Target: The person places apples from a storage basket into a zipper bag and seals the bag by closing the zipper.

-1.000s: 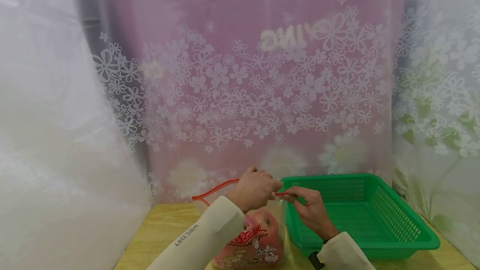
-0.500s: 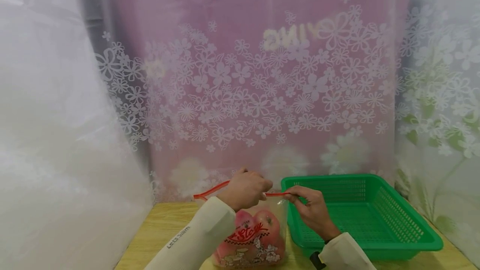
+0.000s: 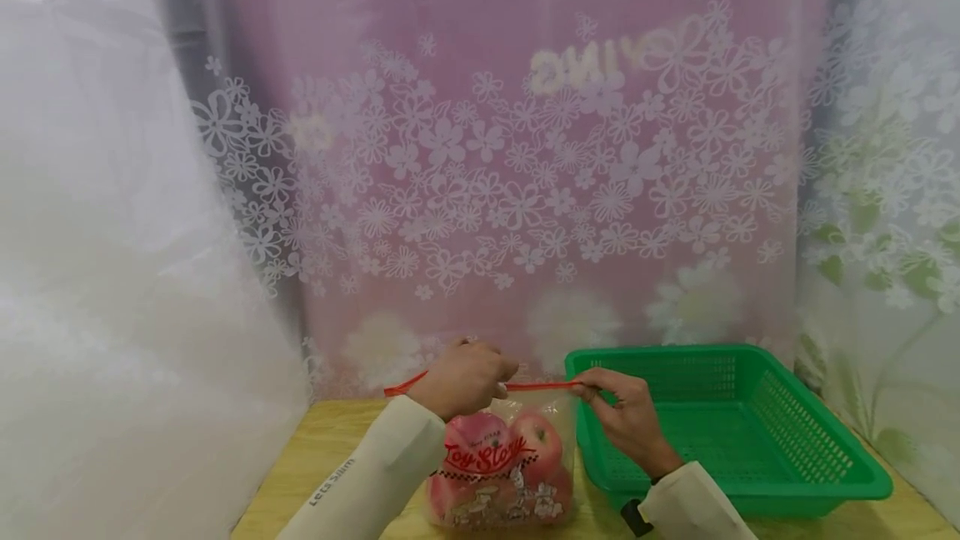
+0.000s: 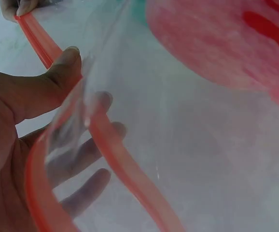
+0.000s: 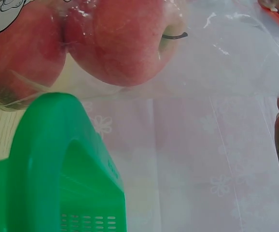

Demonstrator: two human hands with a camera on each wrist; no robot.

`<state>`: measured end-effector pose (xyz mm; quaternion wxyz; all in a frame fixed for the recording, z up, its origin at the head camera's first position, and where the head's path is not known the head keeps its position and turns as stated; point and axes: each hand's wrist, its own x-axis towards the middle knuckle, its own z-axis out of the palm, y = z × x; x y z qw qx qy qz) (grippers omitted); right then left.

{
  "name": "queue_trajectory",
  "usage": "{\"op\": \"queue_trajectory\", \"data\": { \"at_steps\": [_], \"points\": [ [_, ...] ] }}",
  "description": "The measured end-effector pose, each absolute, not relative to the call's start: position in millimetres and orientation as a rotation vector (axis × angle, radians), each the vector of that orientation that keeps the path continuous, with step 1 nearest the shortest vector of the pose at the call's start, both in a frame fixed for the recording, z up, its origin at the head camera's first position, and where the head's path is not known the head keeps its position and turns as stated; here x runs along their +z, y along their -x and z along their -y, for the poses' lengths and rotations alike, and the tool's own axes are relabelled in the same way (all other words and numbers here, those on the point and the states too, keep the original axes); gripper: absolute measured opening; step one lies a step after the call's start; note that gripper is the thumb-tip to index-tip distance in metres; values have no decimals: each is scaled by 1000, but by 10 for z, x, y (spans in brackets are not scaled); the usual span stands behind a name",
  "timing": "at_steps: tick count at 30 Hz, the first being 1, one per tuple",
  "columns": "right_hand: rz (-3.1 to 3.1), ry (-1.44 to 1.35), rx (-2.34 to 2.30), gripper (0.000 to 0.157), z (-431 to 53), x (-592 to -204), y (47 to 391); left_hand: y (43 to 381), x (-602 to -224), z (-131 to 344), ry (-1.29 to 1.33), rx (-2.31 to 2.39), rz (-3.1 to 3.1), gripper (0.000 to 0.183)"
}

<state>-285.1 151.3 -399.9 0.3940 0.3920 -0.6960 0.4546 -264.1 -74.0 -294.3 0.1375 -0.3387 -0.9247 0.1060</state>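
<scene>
A clear zip bag (image 3: 487,458) with red "Toy Story" lettering stands upright on the table with several red apples (image 5: 122,43) inside. My left hand (image 3: 465,379) pinches the red zip strip (image 4: 40,41) between thumb and index finger, partway along the bag's mouth. In the left wrist view the other fingers lie behind the clear plastic. Left of that hand the strip's two sides are parted; to its right they run together as one straight line. At the bag's top right corner, my right hand (image 3: 624,417) pinches the end of the strip. The right wrist view catches only its fingertips.
A green plastic basket (image 3: 720,486) with slotted walls stands right of the bag, close behind my right hand. The wood-grain table (image 3: 330,432) extends left of the bag. Flower-patterned curtains (image 3: 525,190) hang at the back and both sides.
My left hand has slid leftward along the zip strip, with a longer joined stretch of red behind it. The right hand keeps its pinch on the corner.
</scene>
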Motion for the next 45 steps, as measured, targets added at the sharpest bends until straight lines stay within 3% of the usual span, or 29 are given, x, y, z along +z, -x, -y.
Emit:
{"op": "queue_trajectory", "data": {
  "at_steps": [45],
  "points": [
    [1842,-940,1191,22,-1569,-4035,2847,2627,-3077,1822,641,21,2935,26]
  ]
}}
